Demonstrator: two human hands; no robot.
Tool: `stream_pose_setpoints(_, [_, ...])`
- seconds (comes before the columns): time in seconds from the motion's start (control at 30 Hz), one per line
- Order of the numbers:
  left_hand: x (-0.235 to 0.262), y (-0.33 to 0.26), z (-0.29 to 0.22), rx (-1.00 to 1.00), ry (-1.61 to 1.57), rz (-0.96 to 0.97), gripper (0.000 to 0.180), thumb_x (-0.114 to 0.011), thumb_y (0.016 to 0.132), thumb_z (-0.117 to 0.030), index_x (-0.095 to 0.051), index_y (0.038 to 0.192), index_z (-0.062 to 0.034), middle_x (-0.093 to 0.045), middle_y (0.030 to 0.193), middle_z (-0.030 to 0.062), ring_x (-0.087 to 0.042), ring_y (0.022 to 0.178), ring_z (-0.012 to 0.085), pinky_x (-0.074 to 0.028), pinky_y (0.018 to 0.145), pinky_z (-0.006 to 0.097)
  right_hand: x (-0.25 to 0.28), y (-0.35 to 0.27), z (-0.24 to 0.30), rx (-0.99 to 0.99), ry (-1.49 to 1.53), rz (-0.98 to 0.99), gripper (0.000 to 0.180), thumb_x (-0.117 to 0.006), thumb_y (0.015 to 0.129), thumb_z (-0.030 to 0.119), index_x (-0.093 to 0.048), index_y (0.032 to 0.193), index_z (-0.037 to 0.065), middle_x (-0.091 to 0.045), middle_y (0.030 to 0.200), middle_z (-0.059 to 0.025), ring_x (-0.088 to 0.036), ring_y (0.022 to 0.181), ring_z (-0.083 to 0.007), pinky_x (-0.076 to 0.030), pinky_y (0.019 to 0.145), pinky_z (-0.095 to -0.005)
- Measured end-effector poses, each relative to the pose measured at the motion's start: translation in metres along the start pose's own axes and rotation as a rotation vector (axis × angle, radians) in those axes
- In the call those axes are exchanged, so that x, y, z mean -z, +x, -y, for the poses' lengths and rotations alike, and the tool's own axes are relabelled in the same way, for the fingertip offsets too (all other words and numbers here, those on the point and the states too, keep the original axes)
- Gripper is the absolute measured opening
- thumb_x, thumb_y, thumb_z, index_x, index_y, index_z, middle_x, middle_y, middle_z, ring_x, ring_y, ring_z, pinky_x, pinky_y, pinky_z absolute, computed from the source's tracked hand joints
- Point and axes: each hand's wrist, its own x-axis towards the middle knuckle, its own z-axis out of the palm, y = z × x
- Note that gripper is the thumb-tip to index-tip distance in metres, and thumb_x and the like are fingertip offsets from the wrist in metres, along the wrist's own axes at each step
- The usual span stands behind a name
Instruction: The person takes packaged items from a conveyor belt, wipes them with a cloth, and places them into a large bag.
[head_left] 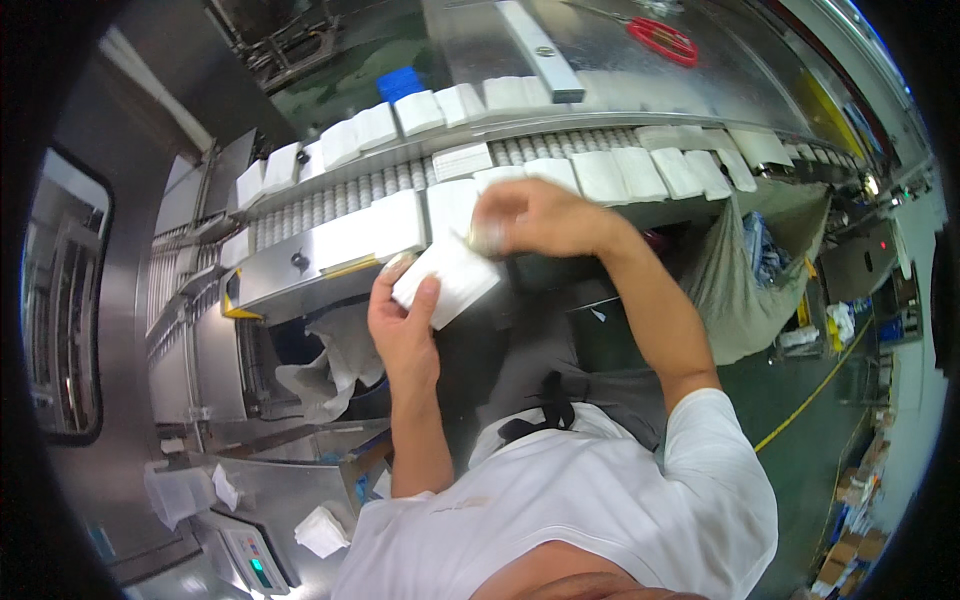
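My left hand grips a stack of folded white tissues, thumb on top and fingers beneath, tilted in front of the conveyor. Just beyond its far corner is my right hand, fingers curled and smeared by motion. Something pale at those fingertips is too blurred to name. Similar white tissue stacks line the near ledge of the roller conveyor. A longer white pile lies on that ledge, beyond my left hand.
More white stacks run along the far ledge, near a blue block. Red-handled scissors lie on the metal table. A grey cloth bag hangs at the right. A digital scale stands lower left.
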Motion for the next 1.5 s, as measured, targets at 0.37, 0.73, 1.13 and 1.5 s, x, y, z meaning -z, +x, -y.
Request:
stream_pose_setpoints(0.37, [-0.017,-0.024,0.006,0.054,0.077,0.085,0.043,-0.078,0.091,-0.003,-0.058,0.129,0.0009,-0.064,0.123,0.0094,-0.063,0.111,0.0178,-0.05,0.1,0.032,0.193,0.067,-0.125,-0.732,-0.976,-0.327,0.047,-0.073,0.079,0.046,-0.078,0.099,0.004,-0.075,0.102,-0.0199,-0.071,0.092,-0.0326,-0.055,0.083,-0.0455])
stream_pose_setpoints(0.73, [-0.012,-0.023,0.01,0.062,0.125,0.172,0.044,-0.08,0.089,-0.002,-0.059,0.128,-0.0003,-0.065,0.118,0.0071,-0.062,0.109,0.0152,-0.05,0.098,0.029,0.253,0.049,-0.158,-0.66,-0.33,-0.523,0.046,-0.085,0.077,0.046,-0.073,0.102,0.009,-0.072,0.096,-0.007,-0.067,0.08,-0.0214,-0.057,0.07,-0.0375])
stream_pose_setpoints(1.13, [-0.033,-0.031,0.006,0.108,0.065,0.25,0.041,-0.077,0.088,0.002,-0.059,0.125,-0.0016,-0.066,0.116,0.0069,-0.065,0.105,0.0148,-0.053,0.094,0.03,0.17,0.098,-0.126,-0.226,0.129,-0.349,0.035,-0.071,0.096,0.017,-0.064,0.124,-0.004,-0.07,0.109,-0.0113,-0.071,0.088,-0.0208,-0.065,0.072,-0.0285])
stream_pose_setpoints(1.5, [-0.023,-0.016,0.024,0.022,0.132,0.177,0.041,-0.078,0.091,-0.004,-0.059,0.127,0.0007,-0.063,0.124,0.0086,-0.061,0.113,0.0162,-0.047,0.102,0.03,0.073,-0.029,-0.016,-0.038,-0.162,-0.209,0.028,-0.071,0.095,0.02,-0.067,0.116,0.002,-0.071,0.102,-0.0084,-0.065,0.098,-0.0139,-0.053,0.085,-0.0333])
